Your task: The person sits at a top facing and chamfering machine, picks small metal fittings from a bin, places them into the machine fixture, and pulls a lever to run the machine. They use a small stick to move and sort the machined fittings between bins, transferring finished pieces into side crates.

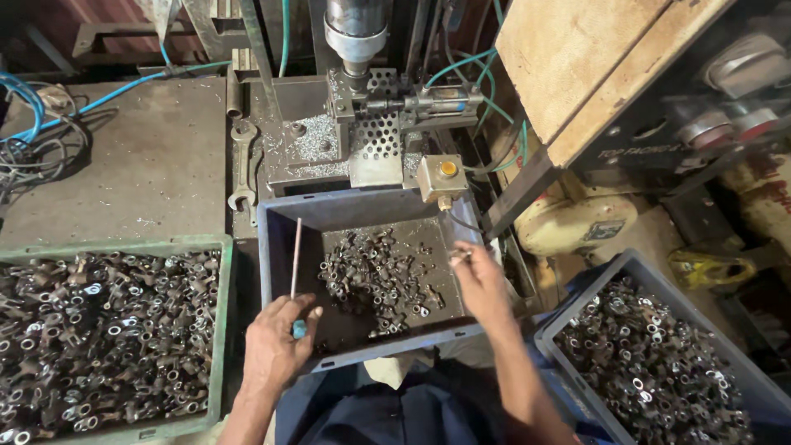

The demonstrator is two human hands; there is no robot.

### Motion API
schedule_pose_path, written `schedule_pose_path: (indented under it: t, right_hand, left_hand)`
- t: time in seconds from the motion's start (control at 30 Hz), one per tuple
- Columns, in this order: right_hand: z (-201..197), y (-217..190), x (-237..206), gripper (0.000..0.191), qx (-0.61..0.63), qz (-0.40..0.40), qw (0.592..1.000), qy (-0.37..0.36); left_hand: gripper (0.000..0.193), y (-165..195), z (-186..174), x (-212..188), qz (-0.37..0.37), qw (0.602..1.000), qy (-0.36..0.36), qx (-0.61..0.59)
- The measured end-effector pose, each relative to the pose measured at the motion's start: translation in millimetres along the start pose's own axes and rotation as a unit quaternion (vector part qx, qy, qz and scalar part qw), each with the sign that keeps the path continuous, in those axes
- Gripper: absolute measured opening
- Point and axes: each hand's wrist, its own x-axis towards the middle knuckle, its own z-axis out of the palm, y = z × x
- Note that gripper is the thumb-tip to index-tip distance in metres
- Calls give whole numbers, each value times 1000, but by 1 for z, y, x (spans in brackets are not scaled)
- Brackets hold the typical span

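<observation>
Left hand grips a blue-handled rod over the blue crate; right hand pinches a small metal fitting beside the heap

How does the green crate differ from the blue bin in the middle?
The green crate is heaped nearly full with small metal parts; the middle bin holds only a thin pile, its floor showing. Both hands work over the middle bin: the left hand holds a rod, the right hand pinches a part. Both hold alike parts.
</observation>
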Motion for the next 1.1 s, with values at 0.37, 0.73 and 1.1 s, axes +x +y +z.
schedule_pose_path:
  t: [0.37,0.73,1.1]
  right_hand:
    - [-7,25,5,29,60,-17,995,83]
    - [-11,14,0,33,159,-33,985,59]
    - [23,-22,-45,16,364,106,899,-218]
  left_hand:
    - [25,1,4,2,-77,996,-31,-16]
    - [33,8,-3,-4,-76,997,-3,-24]
    - [50,-5,11,-13,-122,991,-8,-51]
